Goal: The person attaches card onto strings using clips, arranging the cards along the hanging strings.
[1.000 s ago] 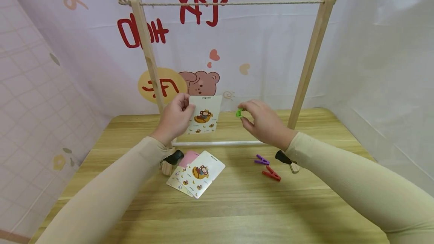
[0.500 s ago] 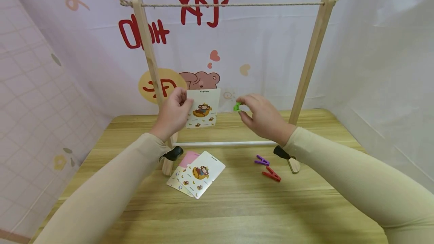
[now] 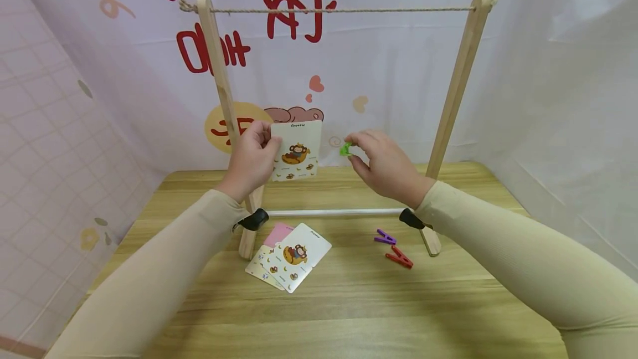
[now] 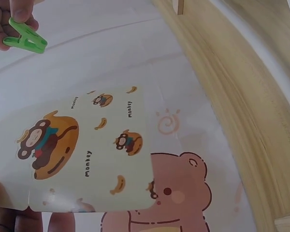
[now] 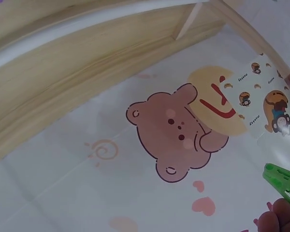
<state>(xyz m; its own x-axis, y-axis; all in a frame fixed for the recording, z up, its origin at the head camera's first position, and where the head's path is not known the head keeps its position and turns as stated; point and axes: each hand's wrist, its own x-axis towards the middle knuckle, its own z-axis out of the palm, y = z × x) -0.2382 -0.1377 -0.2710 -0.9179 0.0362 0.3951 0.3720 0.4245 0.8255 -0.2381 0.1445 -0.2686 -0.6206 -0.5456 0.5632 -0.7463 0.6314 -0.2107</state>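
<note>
My left hand (image 3: 253, 158) pinches a white monkey card (image 3: 297, 151) by its left edge, holding it upright above the table's back part. The same monkey card (image 4: 87, 150) fills much of the left wrist view, with fingers at its lower left corner. To the right, my right hand (image 3: 386, 165) pinches a green clothespin (image 3: 345, 149) between thumb and fingers, its nose toward the card but apart from it. In the right wrist view the green clothespin (image 5: 282, 182) is at the lower right. Above both hands a rope (image 3: 349, 10) spans two wooden posts.
On the wooden table (image 3: 349, 314) lie a second monkey card (image 3: 298, 256), overlapping a pink card (image 3: 278, 232) and a patterned card (image 3: 264, 270). A purple clothespin (image 3: 385, 236) and a red clothespin (image 3: 400, 257) lie to the right. A white crossbar (image 3: 334, 213) joins the wooden posts (image 3: 458, 82) low down.
Both hands have risen a little toward the rope, carrying the monkey card and the green clothespin. The cards and clothespins on the table stay put.
</note>
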